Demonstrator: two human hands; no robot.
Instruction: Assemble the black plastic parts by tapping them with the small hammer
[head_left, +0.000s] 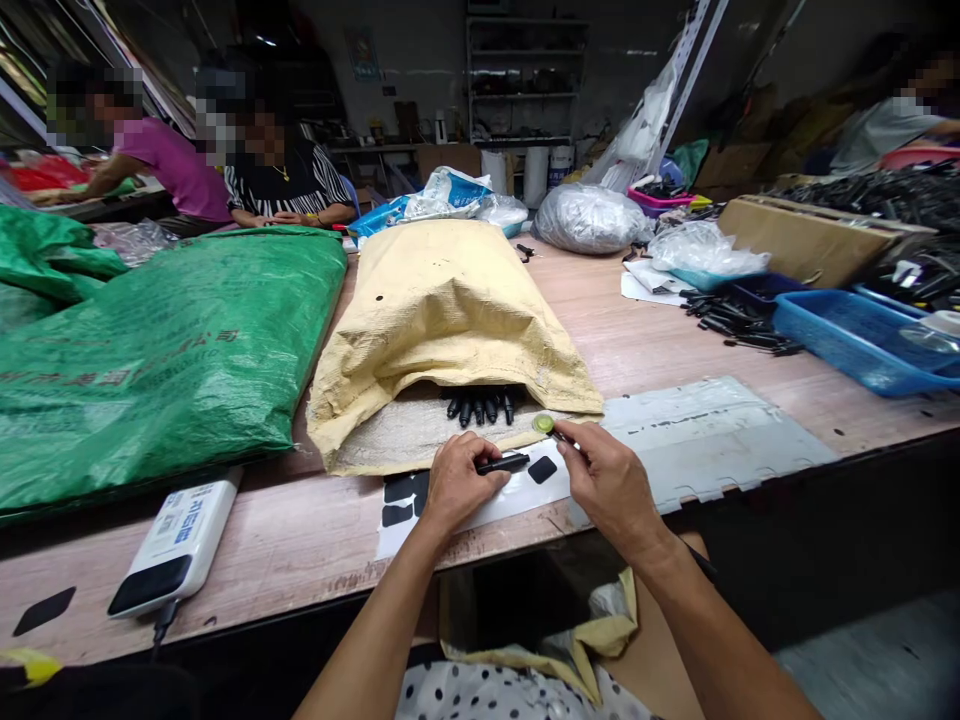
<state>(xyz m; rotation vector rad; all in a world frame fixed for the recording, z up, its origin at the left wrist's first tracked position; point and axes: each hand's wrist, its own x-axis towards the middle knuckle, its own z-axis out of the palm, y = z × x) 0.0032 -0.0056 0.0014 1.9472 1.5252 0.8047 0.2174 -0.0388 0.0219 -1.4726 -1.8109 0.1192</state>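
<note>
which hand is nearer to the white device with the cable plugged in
Left. The left hand, gripping a black pen-like piece, is to the right of the white device; the right hand is farther off on that same side.

Slim black tube [507,463], nearly level in left hand [463,480], dark-stemmed tool [545,426] (round yellow-green end), in right hand [609,482]

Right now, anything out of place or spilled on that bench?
Two things. A lone black patch lies near the front edge at far left, apart from similar ones on the white sheet by the left hand. And black parts lie loose beside the blue basket, possibly spilled.
</note>
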